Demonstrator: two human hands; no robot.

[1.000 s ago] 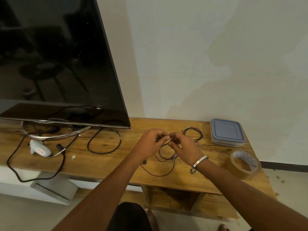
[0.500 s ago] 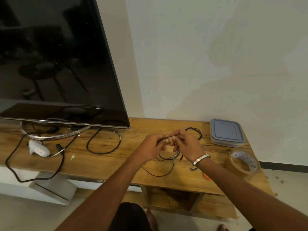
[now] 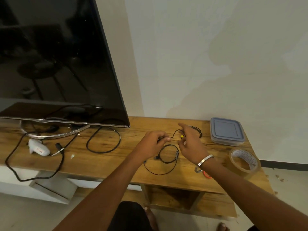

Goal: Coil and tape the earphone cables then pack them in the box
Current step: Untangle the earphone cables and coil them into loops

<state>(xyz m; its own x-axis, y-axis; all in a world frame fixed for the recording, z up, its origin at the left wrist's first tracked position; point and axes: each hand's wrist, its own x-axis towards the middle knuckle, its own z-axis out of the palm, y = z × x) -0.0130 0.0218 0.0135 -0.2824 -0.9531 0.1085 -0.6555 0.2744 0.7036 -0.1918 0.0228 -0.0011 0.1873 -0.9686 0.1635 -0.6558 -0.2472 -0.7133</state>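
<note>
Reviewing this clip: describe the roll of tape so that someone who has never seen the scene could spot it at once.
Start at the wooden TV bench against the white wall and follow it to its right end. Near the front corner there, in front of the lidded blue-grey box, stands the tape roll. It is the only clear, brownish ring; the other loops are thin black cables.

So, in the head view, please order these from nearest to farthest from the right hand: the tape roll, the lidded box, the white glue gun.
Measured from the right hand:
1. Lidded box, just to its right, at the table's back edge.
2. Tape roll, to its right and nearer the front edge, only slightly farther than the box.
3. White glue gun, far to the left, below the television.
</note>
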